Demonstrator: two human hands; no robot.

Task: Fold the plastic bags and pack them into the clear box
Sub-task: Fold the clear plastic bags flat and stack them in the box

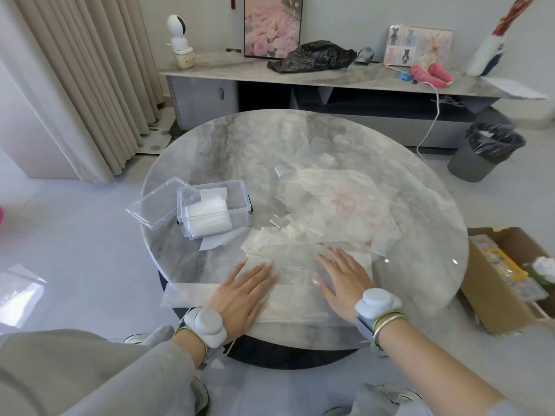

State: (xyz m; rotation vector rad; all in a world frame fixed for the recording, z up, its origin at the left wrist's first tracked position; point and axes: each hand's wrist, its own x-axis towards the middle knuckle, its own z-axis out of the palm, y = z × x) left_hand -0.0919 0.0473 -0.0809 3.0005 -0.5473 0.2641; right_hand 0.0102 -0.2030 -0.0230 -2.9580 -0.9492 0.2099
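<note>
Round marble table (228,139); at near edge, left hand (240,292) and right hand (345,280) flat, fingers straight, pressing on a translucent plastic bag (294,262); loose bags (336,202) heaped beyond; clear box (240,216) at left holding folded bags (207,220), lid (156,205) lying against its left side.

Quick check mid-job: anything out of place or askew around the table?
Two things. What looks like a clear plastic bag lies on the floor, left of the round table, apart from the pile. The lid leans tilted against the clear box, its corner overhanging the table's edge. Nothing looks spilled or torn.
</note>
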